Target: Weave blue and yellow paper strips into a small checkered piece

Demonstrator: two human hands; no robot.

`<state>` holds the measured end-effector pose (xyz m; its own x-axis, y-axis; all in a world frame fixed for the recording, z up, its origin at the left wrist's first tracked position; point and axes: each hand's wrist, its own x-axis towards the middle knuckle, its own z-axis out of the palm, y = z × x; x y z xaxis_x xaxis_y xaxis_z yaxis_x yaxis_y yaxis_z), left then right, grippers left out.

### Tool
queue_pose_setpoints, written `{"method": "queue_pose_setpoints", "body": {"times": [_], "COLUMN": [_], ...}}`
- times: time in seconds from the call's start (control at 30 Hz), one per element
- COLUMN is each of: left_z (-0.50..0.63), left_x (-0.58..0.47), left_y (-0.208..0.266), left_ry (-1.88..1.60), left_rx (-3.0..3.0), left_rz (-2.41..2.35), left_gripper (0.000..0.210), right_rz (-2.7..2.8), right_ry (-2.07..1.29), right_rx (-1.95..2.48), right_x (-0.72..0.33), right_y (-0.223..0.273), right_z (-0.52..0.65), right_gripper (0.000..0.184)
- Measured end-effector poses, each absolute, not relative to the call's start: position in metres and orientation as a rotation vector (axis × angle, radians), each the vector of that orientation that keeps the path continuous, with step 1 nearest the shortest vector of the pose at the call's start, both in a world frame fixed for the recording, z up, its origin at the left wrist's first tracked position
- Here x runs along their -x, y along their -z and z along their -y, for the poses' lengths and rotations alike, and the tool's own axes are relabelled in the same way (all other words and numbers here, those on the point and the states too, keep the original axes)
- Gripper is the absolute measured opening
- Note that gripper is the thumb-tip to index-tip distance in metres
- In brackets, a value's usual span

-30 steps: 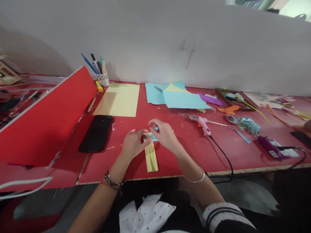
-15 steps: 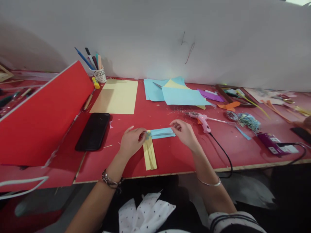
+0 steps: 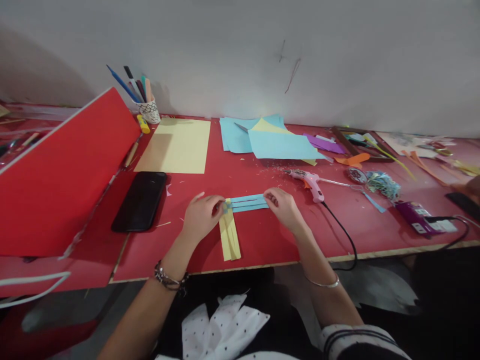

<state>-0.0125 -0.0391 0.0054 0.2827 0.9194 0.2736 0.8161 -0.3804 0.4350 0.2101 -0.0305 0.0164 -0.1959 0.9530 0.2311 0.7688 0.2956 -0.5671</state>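
Note:
Blue paper strips (image 3: 248, 203) run sideways across the red table, with narrow slits of red showing between them. Yellow paper strips (image 3: 230, 237) hang toward the table's front edge and cross the blue ones at their left end, in a small woven corner. My left hand (image 3: 202, 216) pinches that crossing between thumb and fingers. At the other side, my right hand (image 3: 282, 207) has its fingers closed on the right ends of the blue strips.
A black phone (image 3: 139, 202) lies left, beside a standing red board (image 3: 75, 170). Behind are a yellow sheet (image 3: 176, 145), blue sheets (image 3: 281, 145) and a pen cup (image 3: 149, 111). Right of my hands lie a pink glue gun (image 3: 309, 184) with its cord and a purple box (image 3: 416, 217).
My right fingers have closed on the ends of the blue strips, which now lie spread apart with wider gaps. My left hand stays at the crossing. The view has shifted slightly.

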Motion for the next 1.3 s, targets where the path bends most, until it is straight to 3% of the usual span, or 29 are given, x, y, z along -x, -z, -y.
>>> {"method": "queue_pose_setpoints", "body": {"times": [0.53,0.77,1.3], "left_z": [0.039,0.040,0.040], "left_x": [0.012,0.012,0.011], "left_y": [-0.005,-0.006,-0.006], "left_ry": [-0.687,-0.688,-0.638], "left_rx": [-2.397,-2.383,-2.454], "left_rz": [-1.623,-1.637,-1.639], "left_gripper": [0.017,0.021,0.021], "right_rz": [2.174,2.195,2.561], "right_ry": [-0.322,-0.080,-0.104], "right_rx": [1.644,1.651,1.757], "right_x": [-0.211,-0.208,-0.148], "right_y": [-0.011,-0.011,-0.014], "right_z": [0.030,0.051,0.077], "right_gripper": [0.019,0.030,0.044]}}
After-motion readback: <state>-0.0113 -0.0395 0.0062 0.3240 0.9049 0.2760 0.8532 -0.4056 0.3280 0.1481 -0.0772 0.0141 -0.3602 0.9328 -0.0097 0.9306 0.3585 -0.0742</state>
